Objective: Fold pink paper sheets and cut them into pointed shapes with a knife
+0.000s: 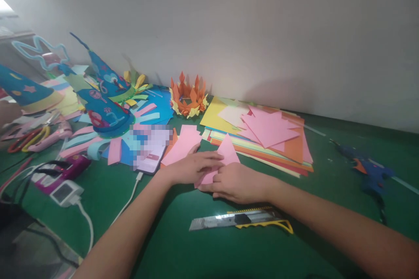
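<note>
A pink sheet of paper (227, 150) lies on the green table (170, 244), folded to a point that sticks up behind my hands. My left hand (193, 166) lies on its left part with the fingers pressed flat along a fold. My right hand (237, 182) rests on its near right edge, fingers curled and pinching the paper. More pink sheets (181, 144) lie just behind my left hand.
A yellow utility knife (242, 219) lies in front of my hands. A stack of coloured paper (262, 135) sits behind right, a blue glue gun (368, 170) far right. A phone (150, 148) on a cable, paper hats (104, 104), an orange paper crown (189, 96) and scissors (29, 137) fill the left.
</note>
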Action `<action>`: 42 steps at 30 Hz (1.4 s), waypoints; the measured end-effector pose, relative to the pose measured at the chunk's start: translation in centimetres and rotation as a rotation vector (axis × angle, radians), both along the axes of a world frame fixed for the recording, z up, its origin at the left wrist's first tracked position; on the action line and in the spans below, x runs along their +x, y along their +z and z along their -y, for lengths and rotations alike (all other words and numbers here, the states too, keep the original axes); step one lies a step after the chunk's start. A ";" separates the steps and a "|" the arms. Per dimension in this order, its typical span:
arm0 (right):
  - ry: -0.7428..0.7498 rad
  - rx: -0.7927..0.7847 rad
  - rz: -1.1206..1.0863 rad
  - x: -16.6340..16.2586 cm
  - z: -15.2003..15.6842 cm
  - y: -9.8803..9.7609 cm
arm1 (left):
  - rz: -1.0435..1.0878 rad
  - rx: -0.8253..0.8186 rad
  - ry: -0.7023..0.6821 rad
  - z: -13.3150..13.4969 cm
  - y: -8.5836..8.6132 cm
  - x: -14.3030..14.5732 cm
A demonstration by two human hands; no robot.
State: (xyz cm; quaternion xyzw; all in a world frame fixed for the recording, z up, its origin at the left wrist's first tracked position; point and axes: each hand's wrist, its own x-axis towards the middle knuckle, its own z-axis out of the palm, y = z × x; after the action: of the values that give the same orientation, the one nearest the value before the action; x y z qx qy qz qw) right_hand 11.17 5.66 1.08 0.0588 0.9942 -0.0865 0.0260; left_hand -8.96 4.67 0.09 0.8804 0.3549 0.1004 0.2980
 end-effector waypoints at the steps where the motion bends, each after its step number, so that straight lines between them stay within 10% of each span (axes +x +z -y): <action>1: -0.013 0.006 0.020 -0.3 0.1 0.1 | 0.014 0.000 0.013 0.0 0.0 0.0; 13: -0.042 -0.132 -0.004 -0.2 0.0 0.0 | 0.022 -0.007 0.024 0.0 -0.2 0.1; 28: -0.655 -0.060 -0.230 10.6 1.8 -1.3 | -0.016 0.093 0.021 1.1 0.4 0.4; 35: -0.484 -0.474 -0.154 8.6 2.9 0.1 | -0.015 0.130 0.080 1.5 0.4 0.5; 42: -0.406 -0.454 -0.054 7.3 4.5 0.7 | -0.002 0.082 0.165 1.7 0.9 0.5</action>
State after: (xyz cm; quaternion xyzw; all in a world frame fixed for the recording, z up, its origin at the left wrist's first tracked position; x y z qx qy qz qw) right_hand 18.49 1.13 1.81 0.2467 0.9177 -0.3113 -0.0059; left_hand -8.43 2.98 0.94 0.8597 0.4223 0.1381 0.2520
